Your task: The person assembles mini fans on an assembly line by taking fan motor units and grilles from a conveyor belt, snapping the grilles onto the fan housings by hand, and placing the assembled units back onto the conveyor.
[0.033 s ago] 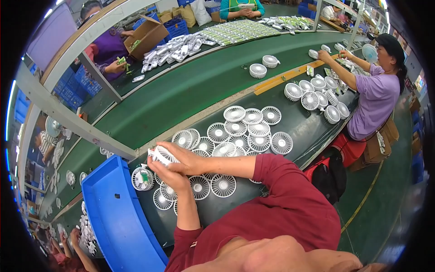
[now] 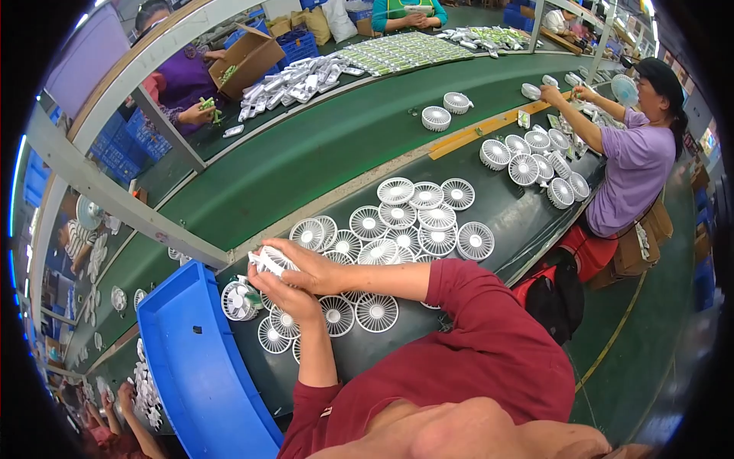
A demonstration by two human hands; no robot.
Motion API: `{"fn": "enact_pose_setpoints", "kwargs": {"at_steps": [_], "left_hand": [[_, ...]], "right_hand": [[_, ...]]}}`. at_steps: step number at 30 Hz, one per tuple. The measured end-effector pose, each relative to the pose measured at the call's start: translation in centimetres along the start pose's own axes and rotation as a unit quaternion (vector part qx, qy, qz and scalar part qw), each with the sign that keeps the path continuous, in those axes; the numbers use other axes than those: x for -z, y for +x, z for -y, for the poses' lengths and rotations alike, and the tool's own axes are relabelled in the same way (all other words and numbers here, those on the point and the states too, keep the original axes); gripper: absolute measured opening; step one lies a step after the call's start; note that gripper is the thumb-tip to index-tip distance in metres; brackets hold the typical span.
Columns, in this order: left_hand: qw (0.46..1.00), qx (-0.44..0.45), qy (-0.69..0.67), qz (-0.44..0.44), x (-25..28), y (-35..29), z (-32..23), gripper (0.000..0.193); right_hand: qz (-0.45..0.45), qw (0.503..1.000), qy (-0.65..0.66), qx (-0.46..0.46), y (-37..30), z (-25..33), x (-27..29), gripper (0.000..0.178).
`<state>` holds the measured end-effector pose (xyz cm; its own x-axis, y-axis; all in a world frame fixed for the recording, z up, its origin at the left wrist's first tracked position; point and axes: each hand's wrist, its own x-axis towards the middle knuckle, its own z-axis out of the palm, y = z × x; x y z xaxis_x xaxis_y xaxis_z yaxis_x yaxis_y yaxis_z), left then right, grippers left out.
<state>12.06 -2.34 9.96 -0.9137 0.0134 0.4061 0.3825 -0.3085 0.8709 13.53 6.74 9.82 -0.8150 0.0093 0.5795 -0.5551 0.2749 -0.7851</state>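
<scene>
My left hand (image 2: 290, 300) and my right hand (image 2: 312, 268) are closed together around a small white fan head (image 2: 274, 260), the left below and the right above. Ribs of its round grille show between the fingers; its other side is hidden by the hands. Just below them, beside the blue tray, stands an open white fan housing (image 2: 240, 299) with pale blades and a bit of green inside. Round white fan grilles (image 2: 377, 313) lie under and around my forearms, several of them overlapping, on the dark green bench (image 2: 413, 348).
A long blue tray (image 2: 202, 367) with a small dark scrap lies at my left. Beyond the bench runs a green conveyor (image 2: 321, 153) carrying two fan heads (image 2: 436, 118). A grey post (image 2: 130, 195) rises front left. At right, a co-worker (image 2: 631, 145) handles white parts near assembled fans (image 2: 524, 170).
In the open housing beside the blue tray, pale blades now show where a green piece was plainer. My hands keep their grip with barely any shift. The co-worker's hands at right moved slightly.
</scene>
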Motion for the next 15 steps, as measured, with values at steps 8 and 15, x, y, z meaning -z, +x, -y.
{"fn": "enact_pose_setpoints", "kwargs": {"at_steps": [8, 15], "left_hand": [[0.985, 0.084, 0.11, 0.103, 1.7, 2.0, 1.8, 0.043], [0.92, -0.042, 0.358, 0.152, 8.8, 4.1, 2.2, 0.038]], "right_hand": [[0.049, 0.979, 0.026, -0.198, 1.3, -4.4, 1.3, 0.058], [-0.112, 0.943, -0.157, -0.272, 2.3, -10.0, 15.6, 0.066]]}}
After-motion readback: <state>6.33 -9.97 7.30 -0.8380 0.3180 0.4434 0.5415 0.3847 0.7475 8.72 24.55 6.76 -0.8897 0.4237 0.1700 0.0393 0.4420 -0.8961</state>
